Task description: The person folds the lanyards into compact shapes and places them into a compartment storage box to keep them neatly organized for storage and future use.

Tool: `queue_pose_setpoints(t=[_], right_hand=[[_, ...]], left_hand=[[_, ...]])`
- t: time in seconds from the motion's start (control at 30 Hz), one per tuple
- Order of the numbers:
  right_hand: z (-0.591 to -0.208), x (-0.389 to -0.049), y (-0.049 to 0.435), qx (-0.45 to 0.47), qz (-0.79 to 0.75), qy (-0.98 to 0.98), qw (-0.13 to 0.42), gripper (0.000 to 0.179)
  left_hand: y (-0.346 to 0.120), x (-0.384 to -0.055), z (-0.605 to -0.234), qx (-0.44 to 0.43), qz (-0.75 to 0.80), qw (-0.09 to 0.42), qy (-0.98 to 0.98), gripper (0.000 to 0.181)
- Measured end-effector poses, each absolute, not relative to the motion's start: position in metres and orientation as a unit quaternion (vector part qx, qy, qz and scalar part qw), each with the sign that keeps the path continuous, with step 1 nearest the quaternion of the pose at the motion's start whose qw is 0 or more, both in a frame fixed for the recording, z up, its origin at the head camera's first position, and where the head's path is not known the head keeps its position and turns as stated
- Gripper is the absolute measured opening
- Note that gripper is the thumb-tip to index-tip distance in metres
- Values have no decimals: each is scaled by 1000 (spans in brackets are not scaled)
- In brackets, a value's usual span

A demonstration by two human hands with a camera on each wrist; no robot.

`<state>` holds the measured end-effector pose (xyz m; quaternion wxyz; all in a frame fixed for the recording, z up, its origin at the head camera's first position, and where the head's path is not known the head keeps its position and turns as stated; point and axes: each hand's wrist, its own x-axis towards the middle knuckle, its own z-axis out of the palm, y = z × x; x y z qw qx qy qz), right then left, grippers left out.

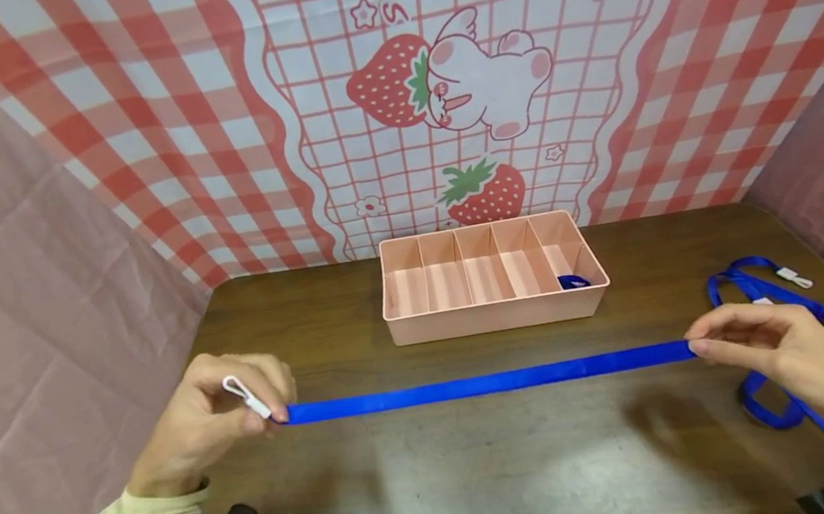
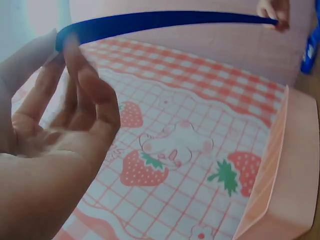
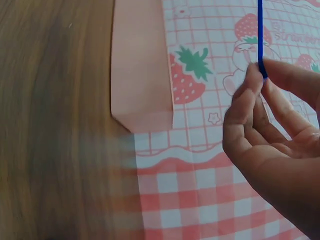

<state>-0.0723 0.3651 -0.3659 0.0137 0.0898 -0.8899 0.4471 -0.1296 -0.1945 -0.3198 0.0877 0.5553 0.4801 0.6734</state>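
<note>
A blue lanyard (image 1: 486, 385) is stretched nearly level above the table, one end in each hand. My left hand (image 1: 205, 413) pinches its left end between thumb and fingers. A white plastic hook (image 1: 248, 398) sticks up from that pinch. The right end is pinched between the thumb and fingertips of my right hand (image 1: 776, 344). In the left wrist view the blue strap (image 2: 165, 19) runs across from the left hand to the other hand. The right wrist view shows the strap (image 3: 260, 35) edge-on, rising from the fingertips.
Behind the strap stands a pink divided box (image 1: 497, 317), with a small blue coil (image 1: 573, 282) in its right front compartment. More blue lanyard (image 1: 776, 420) lies looped beneath and beyond my right hand, a white hook (image 1: 794, 277) among it. A strawberry-printed cloth (image 1: 468, 75) hangs behind the table.
</note>
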Motion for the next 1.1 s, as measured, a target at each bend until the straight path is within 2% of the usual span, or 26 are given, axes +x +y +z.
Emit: queue_pose_setpoints(t=[0.07, 0.23, 0.37, 0.6, 0.83, 0.93, 1.03, 1.1], right_hand=[[-367, -73, 368, 104, 480, -871, -10, 16], [-370, -73, 376, 132, 559, -815, -78, 20], [-371, -72, 376, 132, 566, -808, -92, 21], [-366, -72, 368, 145, 497, -855, -36, 20], [-373, -80, 346, 204, 372, -905, -15, 16], [-376, -83, 332, 233, 309, -921, 43, 21], [-370, -87, 305, 253, 253, -925, 127, 26], [-360, -88, 281, 263, 238, -922, 155, 28]], left_hand=[[-196, -129, -321, 534, 693, 84, 476, 14], [-195, -133, -320, 526, 725, 113, 430, 19], [-190, -137, -317, 536, 723, 123, 418, 19], [-183, -137, -310, 523, 683, 110, 498, 17], [-148, -125, -300, 438, 633, 35, 637, 24], [-127, -123, -299, 420, 613, -24, 669, 22], [-111, -122, -298, 409, 590, -79, 692, 21], [-103, -121, -298, 401, 577, -104, 704, 20]])
